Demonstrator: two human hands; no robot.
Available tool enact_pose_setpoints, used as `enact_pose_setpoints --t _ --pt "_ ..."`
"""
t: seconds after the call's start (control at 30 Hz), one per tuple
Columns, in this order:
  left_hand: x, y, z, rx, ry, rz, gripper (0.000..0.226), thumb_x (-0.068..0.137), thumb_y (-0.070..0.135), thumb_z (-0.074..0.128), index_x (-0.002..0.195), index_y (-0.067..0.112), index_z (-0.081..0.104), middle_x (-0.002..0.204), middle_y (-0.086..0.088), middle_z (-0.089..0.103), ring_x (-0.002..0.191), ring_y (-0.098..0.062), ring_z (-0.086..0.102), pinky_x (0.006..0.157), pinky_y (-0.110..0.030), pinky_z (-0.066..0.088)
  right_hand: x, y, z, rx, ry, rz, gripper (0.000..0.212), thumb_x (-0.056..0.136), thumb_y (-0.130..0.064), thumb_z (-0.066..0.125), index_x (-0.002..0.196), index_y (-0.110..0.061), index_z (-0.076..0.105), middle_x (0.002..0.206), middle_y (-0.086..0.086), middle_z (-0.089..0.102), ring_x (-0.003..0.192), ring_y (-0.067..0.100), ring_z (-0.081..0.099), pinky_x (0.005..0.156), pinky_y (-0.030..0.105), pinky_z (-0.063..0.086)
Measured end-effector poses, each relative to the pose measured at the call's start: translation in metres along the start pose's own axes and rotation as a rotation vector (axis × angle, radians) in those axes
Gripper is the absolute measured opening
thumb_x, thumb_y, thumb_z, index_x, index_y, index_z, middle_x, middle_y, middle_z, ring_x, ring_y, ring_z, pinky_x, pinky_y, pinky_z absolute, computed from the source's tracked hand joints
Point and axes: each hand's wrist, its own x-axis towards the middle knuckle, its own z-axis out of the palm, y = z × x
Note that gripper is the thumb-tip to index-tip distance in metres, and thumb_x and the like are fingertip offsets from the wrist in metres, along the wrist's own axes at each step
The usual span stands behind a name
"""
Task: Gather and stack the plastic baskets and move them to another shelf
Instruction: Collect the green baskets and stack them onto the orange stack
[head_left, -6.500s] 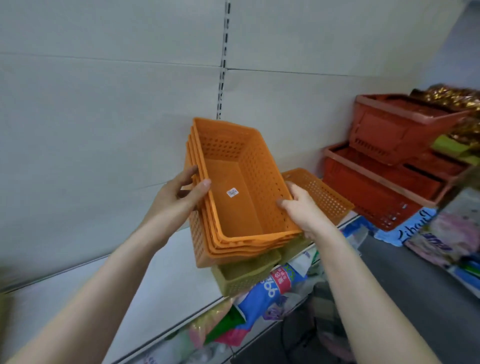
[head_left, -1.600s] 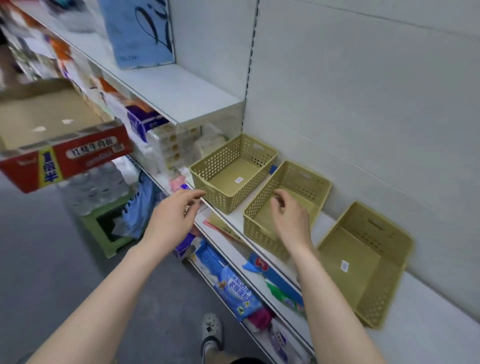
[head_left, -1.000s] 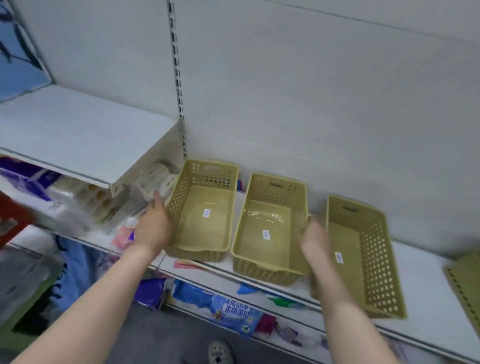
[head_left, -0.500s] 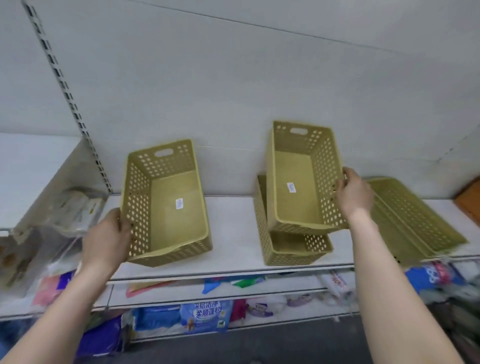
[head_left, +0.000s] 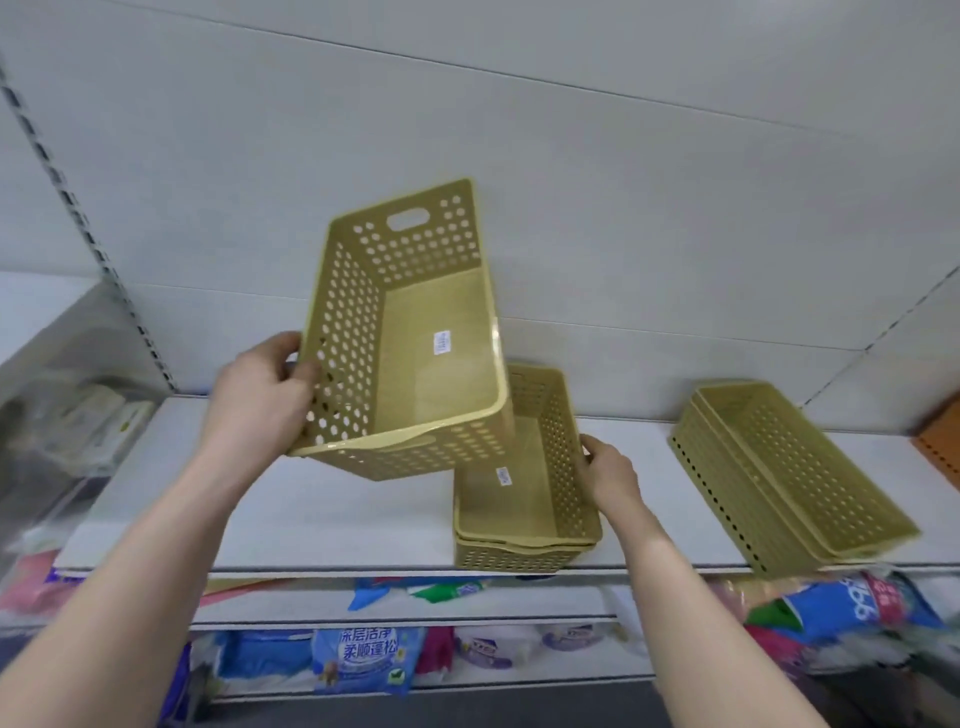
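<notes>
My left hand (head_left: 260, 395) grips the left wall of an olive-green perforated basket (head_left: 415, 338) and holds it tilted in the air above the white shelf (head_left: 311, 509). Just right of it, two nested olive baskets (head_left: 524, 499) stand on the shelf. My right hand (head_left: 608, 467) rests against the right wall of that pair. Farther right lies another nested pair of olive baskets (head_left: 789, 478), tilted near the shelf's front edge.
The grey back panel (head_left: 571, 156) rises behind the shelf, with a slotted upright (head_left: 88, 234) at the left. Packaged goods (head_left: 363, 660) fill the lower shelf. An orange basket edge (head_left: 943, 441) shows at far right. Wrapped packs (head_left: 88, 421) sit left.
My right hand has dropped its basket into the one on the shelf, making a nested pair. My left hand has lifted its basket off the shelf and carried it rightward.
</notes>
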Motion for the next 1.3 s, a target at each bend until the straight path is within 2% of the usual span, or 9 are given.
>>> enact_pose_setpoints --t 0.13,0.37,0.53,0.7,0.93,1.07,1.17,1.23,1.3 --pt "-0.009 0.033 0.053 -0.007 -0.083 0.035 0.027 0.089 0.02 0.05 0.109 0.027 0.067 0.09 -0.002 0.073 0.079 -0.026 0.071 0.07 -0.044 0.06 0.004 0.019 -0.017 0.484 -0.163 0.109 0.035 0.1 -0.033 0.045 0.12 -0.016 0.068 0.111 0.014 0.073 0.098 0.035 0.071 0.088 0.045 0.06" --pt "-0.032 0.024 0.138 0.281 -0.177 0.045 0.028 0.092 0.032 0.047 0.112 0.025 0.065 0.096 -0.003 0.076 0.094 -0.032 0.068 0.076 -0.034 0.047 0.0 0.023 -0.077 0.871 -0.188 0.036 0.061 0.101 -0.06 0.027 0.13 -0.019 0.061 0.121 0.004 0.071 0.103 0.024 0.071 0.076 0.03 0.053" --pt "-0.035 0.018 0.156 0.305 -0.105 0.064 0.03 0.094 0.028 0.045 0.115 0.021 0.065 0.097 -0.006 0.076 0.098 -0.034 0.065 0.073 -0.035 0.041 -0.014 0.003 -0.095 0.741 -0.331 -0.129 0.052 0.094 -0.067 0.038 0.124 -0.035 0.065 0.118 -0.011 0.073 0.108 0.012 0.069 0.092 0.034 0.053" --pt "-0.033 0.008 0.163 0.29 -0.105 0.077 0.025 0.093 0.025 0.045 0.106 0.018 0.066 0.085 -0.004 0.075 0.088 -0.035 0.066 0.072 -0.036 0.043 -0.015 -0.009 -0.089 0.665 -0.269 -0.188 0.03 0.099 -0.031 0.051 0.128 -0.027 0.059 0.117 -0.008 0.07 0.102 0.002 0.066 0.079 0.021 0.05" --pt "-0.03 -0.01 0.154 0.245 -0.135 0.085 0.026 0.093 0.032 0.048 0.109 0.026 0.068 0.077 0.003 0.073 0.074 -0.027 0.067 0.069 -0.034 0.046 -0.012 -0.028 -0.078 0.311 -0.22 -0.145 0.031 0.095 -0.021 0.04 0.122 -0.022 0.054 0.112 0.002 0.064 0.104 0.025 0.062 0.093 0.044 0.052" --pt "-0.025 -0.025 0.157 0.271 -0.265 0.064 0.036 0.093 0.036 0.05 0.126 0.026 0.061 0.106 0.004 0.073 0.094 -0.021 0.065 0.077 -0.03 0.044 -0.019 -0.023 -0.046 0.134 -0.219 -0.043 0.03 0.094 -0.02 0.041 0.122 -0.017 0.05 0.122 0.006 0.054 0.109 0.028 0.052 0.092 0.038 0.045" --pt "-0.022 -0.041 0.166 0.254 -0.421 -0.013 0.061 0.095 0.037 0.05 0.151 0.018 0.033 0.153 -0.005 0.04 0.125 -0.024 0.054 0.103 -0.036 0.042 -0.026 -0.012 -0.018 0.04 -0.13 -0.007 0.046 0.093 -0.013 0.032 0.139 -0.019 0.036 0.128 0.012 0.041 0.114 0.038 0.048 0.097 0.044 0.041" --pt "-0.017 -0.045 0.167 0.178 -0.485 -0.071 0.069 0.095 0.039 0.048 0.154 0.015 0.021 0.159 -0.006 0.029 0.12 -0.024 0.059 0.107 -0.039 0.04 -0.025 -0.012 -0.016 0.136 -0.168 0.033 0.043 0.095 -0.018 0.036 0.138 -0.02 0.036 0.114 0.009 0.046 0.104 0.035 0.054 0.088 0.039 0.044" --pt "-0.008 -0.048 0.169 0.103 -0.524 -0.063 0.061 0.095 0.042 0.047 0.149 0.018 0.035 0.15 -0.004 0.046 0.107 -0.022 0.065 0.103 -0.043 0.046 -0.021 -0.015 -0.023 0.147 -0.23 0.065 0.038 0.093 -0.018 0.042 0.132 -0.017 0.043 0.107 0.005 0.054 0.095 0.028 0.054 0.079 0.032 0.043"
